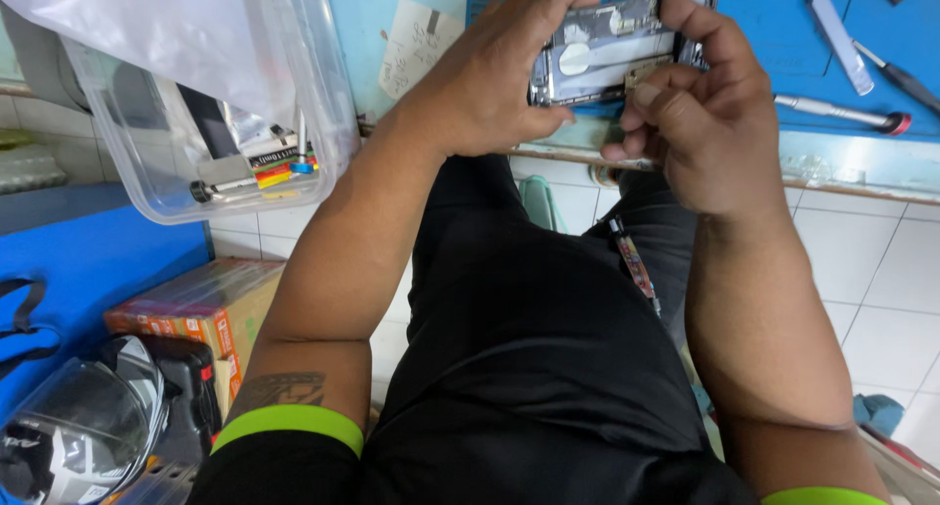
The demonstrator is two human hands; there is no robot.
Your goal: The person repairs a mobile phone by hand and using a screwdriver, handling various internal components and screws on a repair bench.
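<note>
Above the blue bench, left hand grips an opened phone; right hand fingers pinch a small part at its edge. Slippage could drop the phone onto the tiled floor.

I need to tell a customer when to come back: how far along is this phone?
Done: the phone is already open, its insides bare. In hand: the left hand grips the body while the right hand pinches a small part at its edge. Left: it is still unclosed, and the screwdriver lies unused on the blue mat.
</note>
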